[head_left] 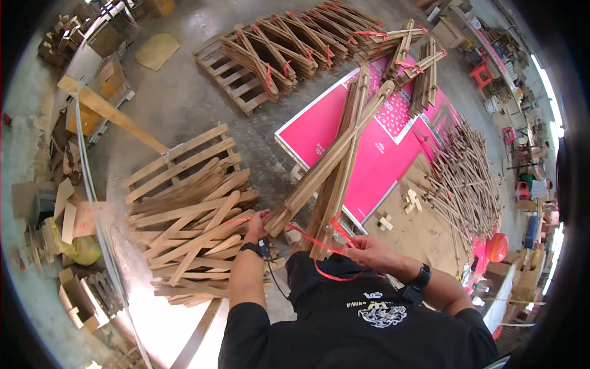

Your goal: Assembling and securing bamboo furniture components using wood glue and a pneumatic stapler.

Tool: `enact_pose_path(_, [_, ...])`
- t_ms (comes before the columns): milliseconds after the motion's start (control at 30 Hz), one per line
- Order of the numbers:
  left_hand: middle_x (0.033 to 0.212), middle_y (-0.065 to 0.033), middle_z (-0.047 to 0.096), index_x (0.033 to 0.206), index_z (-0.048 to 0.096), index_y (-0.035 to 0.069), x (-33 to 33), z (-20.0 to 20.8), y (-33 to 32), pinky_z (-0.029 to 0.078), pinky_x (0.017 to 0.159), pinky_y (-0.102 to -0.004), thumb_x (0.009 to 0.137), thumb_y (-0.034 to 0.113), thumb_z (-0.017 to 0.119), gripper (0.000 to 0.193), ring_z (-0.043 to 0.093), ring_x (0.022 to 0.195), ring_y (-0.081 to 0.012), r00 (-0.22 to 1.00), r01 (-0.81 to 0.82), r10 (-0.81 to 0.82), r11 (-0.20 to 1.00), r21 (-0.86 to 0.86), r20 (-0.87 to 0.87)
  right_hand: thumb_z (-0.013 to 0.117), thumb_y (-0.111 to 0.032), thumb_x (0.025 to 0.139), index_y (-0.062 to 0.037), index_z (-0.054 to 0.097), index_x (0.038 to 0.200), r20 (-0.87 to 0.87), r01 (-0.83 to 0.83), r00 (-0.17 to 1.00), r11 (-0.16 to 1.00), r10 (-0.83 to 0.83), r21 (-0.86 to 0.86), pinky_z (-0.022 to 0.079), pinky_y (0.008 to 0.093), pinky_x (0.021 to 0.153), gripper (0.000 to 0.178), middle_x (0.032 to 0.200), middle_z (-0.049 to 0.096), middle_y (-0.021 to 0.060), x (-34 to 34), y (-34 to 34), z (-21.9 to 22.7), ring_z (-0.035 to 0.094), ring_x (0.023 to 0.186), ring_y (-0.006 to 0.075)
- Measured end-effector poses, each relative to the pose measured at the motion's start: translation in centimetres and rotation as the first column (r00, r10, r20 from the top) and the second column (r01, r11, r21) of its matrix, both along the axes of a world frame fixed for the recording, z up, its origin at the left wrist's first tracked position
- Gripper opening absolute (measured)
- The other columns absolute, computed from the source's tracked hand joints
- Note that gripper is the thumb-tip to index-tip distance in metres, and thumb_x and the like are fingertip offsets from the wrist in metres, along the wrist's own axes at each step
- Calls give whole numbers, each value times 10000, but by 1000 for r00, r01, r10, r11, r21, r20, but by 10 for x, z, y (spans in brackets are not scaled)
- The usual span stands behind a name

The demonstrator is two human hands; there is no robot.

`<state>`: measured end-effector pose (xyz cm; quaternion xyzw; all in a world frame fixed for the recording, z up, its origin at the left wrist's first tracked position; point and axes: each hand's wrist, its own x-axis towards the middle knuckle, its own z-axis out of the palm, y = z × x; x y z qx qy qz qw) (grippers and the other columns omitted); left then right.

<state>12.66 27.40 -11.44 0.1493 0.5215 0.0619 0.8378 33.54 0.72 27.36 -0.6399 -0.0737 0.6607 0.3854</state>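
Observation:
Two crossed bundles of long brown wooden slats (319, 166) stretch away in front of me, their near ends close to my body. My left hand (258, 224) is closed at the left side of the near ends, and a red strap (329, 248) sticks out beside it. My right hand (369, 253) pinches the same red strap to the right of the slats. Between the hands the strap passes by the near bundle, and a loop hangs in front of my black shirt. Where it runs behind the wood is hidden.
Loose slats lie piled on a pallet (215, 147) at left. Tied bundles (289, 49) stand on another pallet at the far side. A pink board (369, 154) lies under the slats, with a heap of thin sticks (467, 178) at right. A wooden beam (117, 117) juts in at upper left.

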Motion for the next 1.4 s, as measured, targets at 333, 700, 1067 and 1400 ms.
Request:
enact_pose_path(333, [1235, -149, 741, 1295, 616, 27, 25, 72, 66, 524, 1005, -392, 1094, 317, 466, 384, 689, 1163, -251, 953, 292, -301, 910, 293, -15, 677, -296, 1036, -54, 673, 960, 145, -19, 989, 1000, 16, 18, 333, 273, 551, 254, 730, 484, -88, -5, 14, -7, 433, 648, 45])
enact_pose_path(700, [1040, -144, 769, 1134, 645, -9, 13, 183, 73, 576, 884, -355, 1153, 316, 430, 390, 742, 967, -232, 865, 456, -472, 593, 664, -173, 675, -318, 1004, -22, 645, 894, 302, -229, 931, 972, 204, 50, 408, 341, 595, 317, 696, 532, 1, 11, 14, -12, 498, 647, 109])
enact_pose_path(1067, [928, -132, 779, 1083, 676, -9, -11, 192, 106, 575, 780, -324, 1145, 378, 442, 457, 744, 854, -197, 947, 319, -215, 535, 782, -239, 680, -386, 932, 24, 681, 981, 512, -383, 783, 923, 353, -50, 517, 456, 730, 412, 815, 690, 186, 17, 30, -56, 696, 809, 309])
enact_pose_path(1400, [802, -24, 676, 1063, 682, 1, 22, 258, 82, 529, 701, -288, 1146, 360, 466, 427, 638, 747, -118, 910, 356, -322, 278, 892, -262, 673, -399, 977, 22, 699, 979, 472, -334, 828, 942, 303, -20, 503, 413, 675, 422, 757, 663, 114, 29, 42, -57, 660, 733, 222])
